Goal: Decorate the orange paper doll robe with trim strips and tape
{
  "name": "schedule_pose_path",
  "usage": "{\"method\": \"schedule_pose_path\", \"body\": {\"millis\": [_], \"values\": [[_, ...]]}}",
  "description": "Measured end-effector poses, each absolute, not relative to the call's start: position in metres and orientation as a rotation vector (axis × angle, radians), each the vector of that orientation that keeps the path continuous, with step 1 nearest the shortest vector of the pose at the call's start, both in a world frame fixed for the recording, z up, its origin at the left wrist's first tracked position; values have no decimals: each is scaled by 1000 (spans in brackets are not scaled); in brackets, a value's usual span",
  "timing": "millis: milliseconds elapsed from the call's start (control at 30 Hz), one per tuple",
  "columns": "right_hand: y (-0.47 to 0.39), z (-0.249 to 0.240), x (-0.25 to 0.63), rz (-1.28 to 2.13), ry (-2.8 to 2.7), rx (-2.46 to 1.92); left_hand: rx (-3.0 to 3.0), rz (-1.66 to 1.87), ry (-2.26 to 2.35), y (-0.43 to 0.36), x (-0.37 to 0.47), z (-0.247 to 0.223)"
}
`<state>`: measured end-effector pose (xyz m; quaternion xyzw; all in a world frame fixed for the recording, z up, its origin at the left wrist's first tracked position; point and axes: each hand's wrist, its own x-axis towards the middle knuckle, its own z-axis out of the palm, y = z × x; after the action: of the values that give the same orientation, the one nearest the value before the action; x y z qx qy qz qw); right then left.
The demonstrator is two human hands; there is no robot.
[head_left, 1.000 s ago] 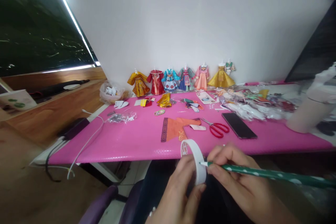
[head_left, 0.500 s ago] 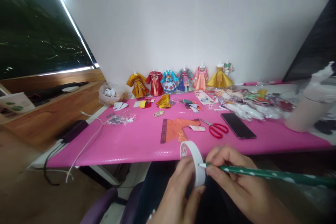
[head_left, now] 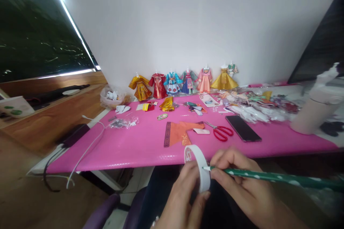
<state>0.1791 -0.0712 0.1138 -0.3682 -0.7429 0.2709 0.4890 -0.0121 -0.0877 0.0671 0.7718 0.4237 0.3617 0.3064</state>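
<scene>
A white roll of tape (head_left: 203, 171) is gripped between the thumb and fingers of my left hand (head_left: 185, 189), just off the table's front edge. Printing shows on the inside of its core. My right hand (head_left: 239, 182) pinches a green pencil with white dots (head_left: 268, 176) close to its point. The pencil's tip touches or nearly touches the outer face of the tape roll. Beyond my hands lie an orange piece of doll clothing (head_left: 176, 134) with a dark patterned band, a pale tag-like piece (head_left: 201, 131) and red-handled scissors (head_left: 223, 133).
Several small doll dresses (head_left: 173, 81) stand along the wall. A black phone (head_left: 243, 128) lies right of the scissors, near a pale pump bottle (head_left: 311, 109) and heaped plastic-wrapped pieces (head_left: 255, 109). At the left are a white cable (head_left: 88, 150) and a plastic bag (head_left: 113, 96).
The camera view has shifted very slightly. My hands, the tape roll and the pencil keep almost the same positions.
</scene>
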Motion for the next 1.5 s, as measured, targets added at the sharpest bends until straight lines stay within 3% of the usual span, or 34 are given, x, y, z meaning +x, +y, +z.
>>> {"method": "schedule_pose_path", "body": {"millis": [333, 567, 733, 1067, 1500], "values": [[-70, 110, 178, 680, -1737, -880, 1841, 1002, 1040, -88, -10, 67], [-62, 106, 179, 631, -1609, -902, 1286, 1178, 741, -81, -5, 80], [-58, 104, 170, 933, -1537, -815, 1087, 1272, 620, -77, -6, 75], [-61, 97, 153, 1239, -1451, -710, 1120, 1340, 641, -75, 1, 77], [-58, 82, 143, 1264, -1243, -595, 1171, 1377, 538, -76, 6, 76]]}}
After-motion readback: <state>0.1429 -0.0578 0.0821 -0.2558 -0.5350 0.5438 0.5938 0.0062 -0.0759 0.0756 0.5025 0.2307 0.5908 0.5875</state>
